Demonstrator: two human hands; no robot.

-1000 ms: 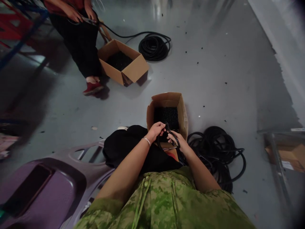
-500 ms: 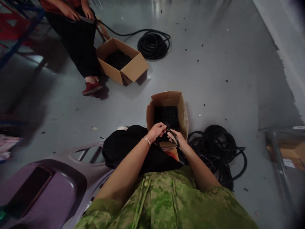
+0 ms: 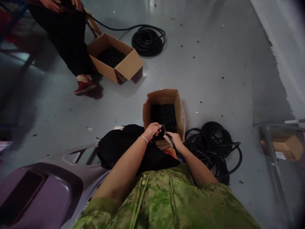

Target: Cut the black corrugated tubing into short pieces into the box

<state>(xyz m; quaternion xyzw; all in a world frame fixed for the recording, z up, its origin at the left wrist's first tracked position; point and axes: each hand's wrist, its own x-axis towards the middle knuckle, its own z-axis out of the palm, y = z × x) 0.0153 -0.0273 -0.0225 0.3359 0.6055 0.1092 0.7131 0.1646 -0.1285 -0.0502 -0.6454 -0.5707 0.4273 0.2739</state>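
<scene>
Over a cardboard box, my left hand is closed, its fingers pinching the end of a black hose that bends down beneath it. My right hand is wrapped round dark scissors, whose tips point up and left towards the left fingertips. In the box lies a heap of small black pieces. The short hose end between the hands is too small and dark to make out clearly.
A tangled pile of black hose lies right of the box. Ahead left, a co-worker sits by another cardboard box and a coil of black hose. At left stands a purple chair with a dark phone-like slab.
The scissor blades, spread apart before, now look closer together near the left fingertips. The whole view has shifted slightly, and both hands stay over the box.
</scene>
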